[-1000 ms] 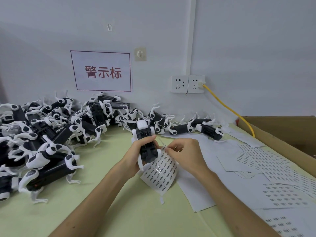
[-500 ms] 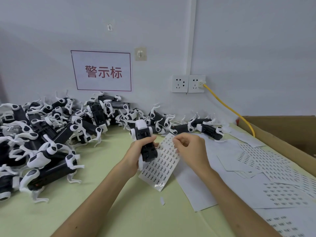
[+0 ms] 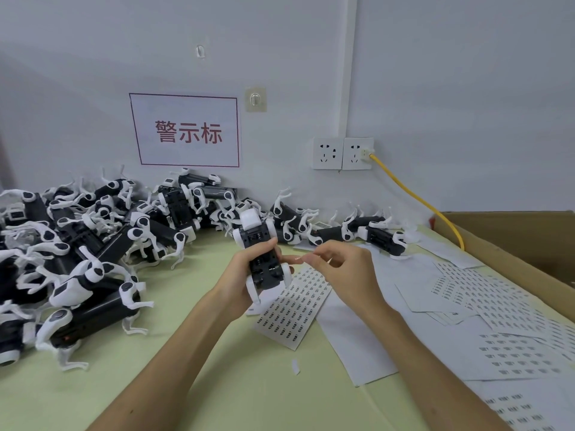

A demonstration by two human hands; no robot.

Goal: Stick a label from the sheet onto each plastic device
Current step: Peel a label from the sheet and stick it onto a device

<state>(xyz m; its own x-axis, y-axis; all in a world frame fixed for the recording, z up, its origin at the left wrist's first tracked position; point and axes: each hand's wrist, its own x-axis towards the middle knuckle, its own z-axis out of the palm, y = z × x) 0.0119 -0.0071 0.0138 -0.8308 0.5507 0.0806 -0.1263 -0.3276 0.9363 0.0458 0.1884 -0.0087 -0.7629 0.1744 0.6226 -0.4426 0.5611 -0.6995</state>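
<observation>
Head view puts the plastic device near the centre, held above the desk by the left hand. Its fingers and thumb wrap the black body, with the white head towards 12 o'clock and the underside turned to the person. The right hand, just at 3 o'clock of the device, presses thumb and forefinger together on a tiny pale label that is barely visible; its other fingers curl loosely. The label sheet lies flat on the desk at 5 o'clock of the device, and whether the device's lower leg touches it cannot be told.

The device looks light, rigid and smooth-shelled, so a grip round the mid-body seems safest. The thin white legs look likely to bend or snag and make poor handles. The label is probably limp and sticky, best pinched by one edge so that the adhesive face stays free; it could curl onto a fingertip. The pile of devices at 9 o'clock lies with legs interlocked, so each one should probably be lifted out by its body
</observation>
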